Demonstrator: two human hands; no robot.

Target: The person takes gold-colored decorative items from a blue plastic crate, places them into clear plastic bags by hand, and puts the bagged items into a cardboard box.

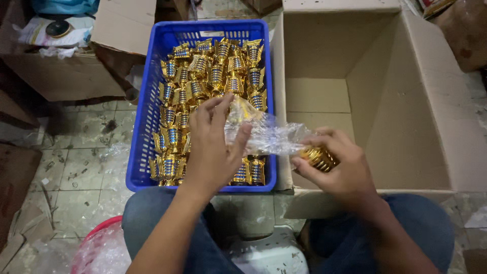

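The left hand pinches one end of a clear plastic bag above the near right corner of the blue basket, which is packed with gold trinkets. The right hand closes around a gold piece at the bag's other end, just past the near-left edge of the open cardboard box, whose inside lies bare.

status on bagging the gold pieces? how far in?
Done: nothing shows in the cardboard box. In hand: right hand grips one gold piece at the mouth of a clear bag, which the left hand holds. Left: blue crate holds many pieces.
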